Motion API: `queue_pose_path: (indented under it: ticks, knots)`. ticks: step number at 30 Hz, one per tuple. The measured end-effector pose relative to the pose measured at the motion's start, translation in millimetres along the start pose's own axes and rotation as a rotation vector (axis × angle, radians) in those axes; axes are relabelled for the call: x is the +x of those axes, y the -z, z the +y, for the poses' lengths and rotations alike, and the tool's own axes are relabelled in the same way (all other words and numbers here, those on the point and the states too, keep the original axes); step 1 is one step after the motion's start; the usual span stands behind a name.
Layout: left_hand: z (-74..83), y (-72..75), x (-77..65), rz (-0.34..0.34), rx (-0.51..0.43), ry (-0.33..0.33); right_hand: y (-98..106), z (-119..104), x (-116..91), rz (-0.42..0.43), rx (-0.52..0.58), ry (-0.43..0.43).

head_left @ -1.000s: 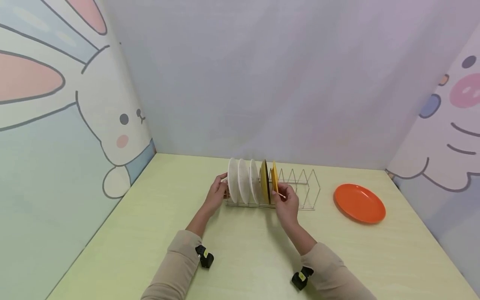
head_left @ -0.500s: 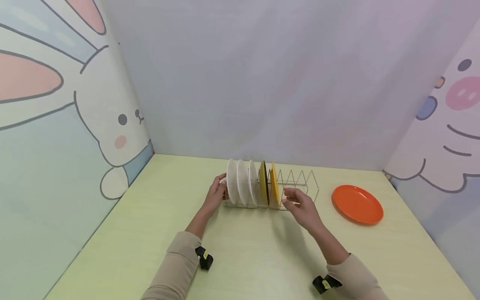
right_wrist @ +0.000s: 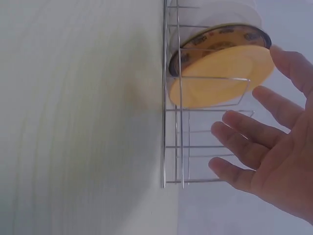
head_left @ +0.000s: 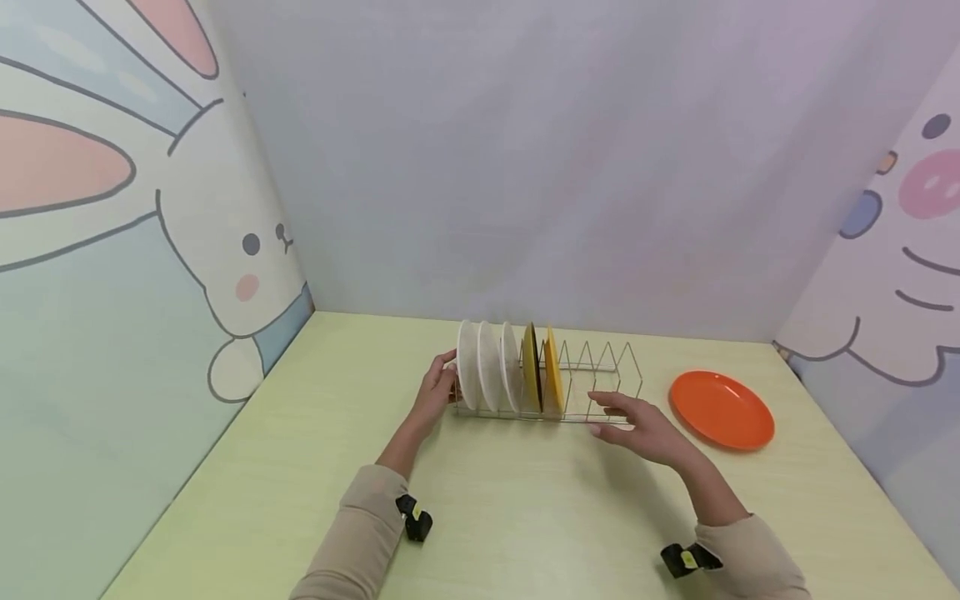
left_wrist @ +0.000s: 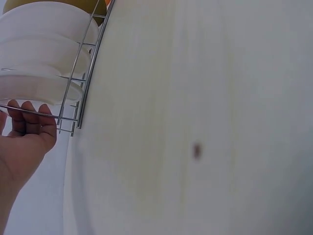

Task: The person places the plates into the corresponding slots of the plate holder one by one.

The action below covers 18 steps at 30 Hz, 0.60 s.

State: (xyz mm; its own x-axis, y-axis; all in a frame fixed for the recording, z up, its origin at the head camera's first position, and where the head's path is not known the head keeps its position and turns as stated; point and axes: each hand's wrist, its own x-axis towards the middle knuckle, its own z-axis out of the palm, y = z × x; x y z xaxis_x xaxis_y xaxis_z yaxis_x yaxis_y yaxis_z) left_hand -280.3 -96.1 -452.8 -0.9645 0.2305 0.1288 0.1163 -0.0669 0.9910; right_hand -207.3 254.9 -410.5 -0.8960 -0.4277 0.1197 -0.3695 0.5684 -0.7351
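Observation:
My left hand point(head_left: 432, 395) grips the left end of a wire dish rack point(head_left: 591, 367), its fingers curled over the end wire in the left wrist view. Three white plates point(head_left: 468, 367) stand on edge in the left slots. To their right are a dark-rimmed plate point(right_wrist: 230, 38) with a patterned face and an olive back, then a yellow plate point(head_left: 554, 373), leaning slightly. My right hand point(head_left: 643, 428) holds nothing; fingers and thumb are spread in front of the rack's right half. An orange plate point(head_left: 722, 410) lies flat on the table, right of the rack.
The pale yellow table point(head_left: 495, 508) runs back to a plain light wall point(head_left: 495, 167). Side walls carry a cartoon rabbit point(head_left: 232, 242) and a pig point(head_left: 900, 275). The rack's right slots hold no plates.
My right hand has let go of the yellow plate, now standing in its slot, and drawn back to the right, fingers spreading. The left hand stays at the rack's end.

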Motion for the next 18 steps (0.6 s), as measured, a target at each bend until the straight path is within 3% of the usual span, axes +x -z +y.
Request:
queue_pose_path:
  ticks: [6,18]
  knots:
    - [-7.5,-0.2,-0.8,0.021,0.029,-0.028,19.1,9.4,-11.3,-0.045,0.023,-0.031]
    - [-6.2,-0.6,0.2,0.018,0.028,-0.024,41.7,33.6,-29.0,0.017,-0.092,-0.062]
